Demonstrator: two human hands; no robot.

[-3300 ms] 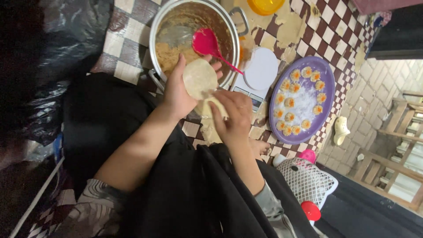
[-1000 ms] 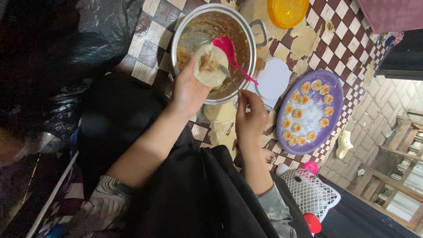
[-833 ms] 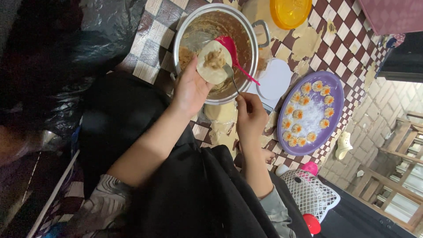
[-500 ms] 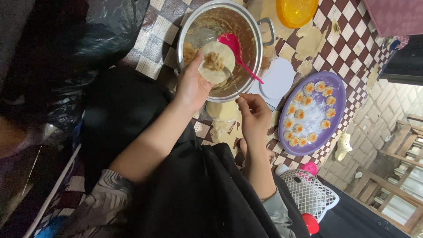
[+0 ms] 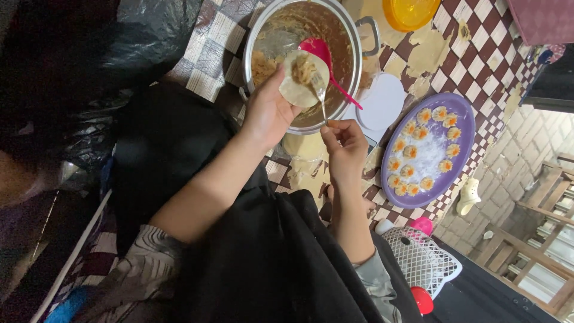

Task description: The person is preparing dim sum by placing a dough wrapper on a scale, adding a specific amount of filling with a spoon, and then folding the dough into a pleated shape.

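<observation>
In the head view, the left hand (image 5: 270,113) sits just above the centre of the frame with its fingers cupped closed under a round pale dough wrapper (image 5: 303,78), which lies on the fingertips over the near rim of a big steel pot (image 5: 356,54) at the top of the frame. A dab of brownish filling (image 5: 304,67) rests on the wrapper's upper half. The right hand (image 5: 345,143) is just right of centre and slightly lower, its thumb and fingers pinched shut on the handle of a thin metal fork (image 5: 320,96), whose head reaches up onto the wrapper at the filling. Inside the pot there is more brown mixture and a pink spoon (image 5: 323,57), its handle slanting down to the right over the rim. To the right of the pot, on the red-and-white checked cloth (image 5: 478,66), lies a white round lid (image 5: 381,101), and further right a purple plate (image 5: 463,134) holds rows of finished dumplings topped with orange on a dusting of flour. An orange bowl (image 5: 412,11) is cut off by the top edge. A white mesh basket (image 5: 421,260) stands at the lower right.
</observation>
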